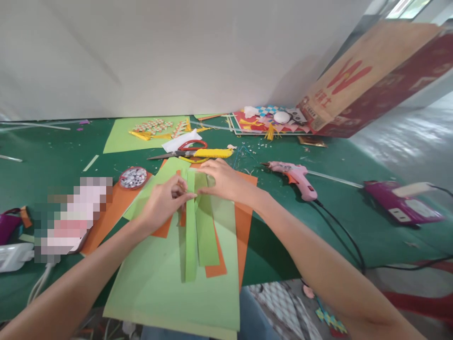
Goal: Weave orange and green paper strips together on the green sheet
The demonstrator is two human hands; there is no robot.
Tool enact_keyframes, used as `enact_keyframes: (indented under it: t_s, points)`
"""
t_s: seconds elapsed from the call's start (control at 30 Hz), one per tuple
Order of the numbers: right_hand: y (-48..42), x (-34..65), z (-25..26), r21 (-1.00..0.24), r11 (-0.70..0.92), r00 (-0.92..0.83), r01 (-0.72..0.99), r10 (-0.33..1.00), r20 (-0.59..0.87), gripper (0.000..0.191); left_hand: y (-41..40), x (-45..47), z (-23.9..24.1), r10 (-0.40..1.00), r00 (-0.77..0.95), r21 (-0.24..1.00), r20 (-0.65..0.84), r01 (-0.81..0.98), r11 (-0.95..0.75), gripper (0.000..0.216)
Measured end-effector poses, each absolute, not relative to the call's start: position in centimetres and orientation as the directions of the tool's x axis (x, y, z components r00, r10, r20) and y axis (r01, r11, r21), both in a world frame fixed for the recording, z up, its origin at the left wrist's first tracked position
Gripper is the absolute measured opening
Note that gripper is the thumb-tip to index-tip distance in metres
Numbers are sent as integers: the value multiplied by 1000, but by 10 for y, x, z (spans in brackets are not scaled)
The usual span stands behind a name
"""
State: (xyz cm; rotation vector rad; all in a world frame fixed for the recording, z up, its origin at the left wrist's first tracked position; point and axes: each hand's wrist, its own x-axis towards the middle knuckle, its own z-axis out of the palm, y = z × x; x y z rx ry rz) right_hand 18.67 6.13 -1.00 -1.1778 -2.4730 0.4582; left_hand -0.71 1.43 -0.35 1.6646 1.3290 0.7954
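My left hand [165, 200] pinches the top ends of light green paper strips [191, 236] that hang down over a light green sheet [159, 288]. My right hand [222, 182] lies on the upper ends of the strips with fingers pressed down on them. Orange paper [244, 226] lies under the green sheet and strips. Both hands meet near the middle of the green table [53, 151].
Scissors with yellow and red handles [198, 152] lie just beyond my hands. A pink glue gun [295, 177] with a black cord is at the right, a round tin of googly eyes [133, 177] at the left. A cardboard box [368, 80] and paper scraps [272, 120] stand behind.
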Motion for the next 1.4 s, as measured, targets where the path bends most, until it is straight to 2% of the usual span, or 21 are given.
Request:
enact_keyframes:
  t_s: [0.13,0.27,0.4,0.6,0.73,0.9,1.07,1.27,1.4]
  points:
    - [60,185,-12,-372,604,-609,704,784,120,76,14,-8,-3,959,283,823,19,540,-176,18]
    - [59,183,-14,-340,614,-614,712,779,122,78,17,-12,-5,951,256,701,173,646,-302,15]
    - [59,181,-13,-368,614,-616,698,777,128,75,22,-17,-11,923,257,573,287,726,-380,14]
    - [58,177,-12,-465,568,-592,679,798,111,85,23,-18,-14,887,380,403,262,793,-458,11]
    - [56,172,-16,-472,566,-575,676,806,143,84,22,-17,-13,886,380,393,266,796,-460,9]
    - [54,170,-22,-376,598,-559,708,800,219,76,22,-17,-16,892,347,420,290,791,-445,8]
    - [56,175,-17,-299,601,-542,741,798,261,76,22,-17,-16,886,352,431,301,779,-455,9]
    - [57,182,-12,-269,675,-633,687,738,235,72,24,-19,-13,872,332,369,359,808,-459,15]
    - [55,179,-17,-295,684,-652,667,728,213,74,22,-18,-12,905,314,366,288,837,-407,19]
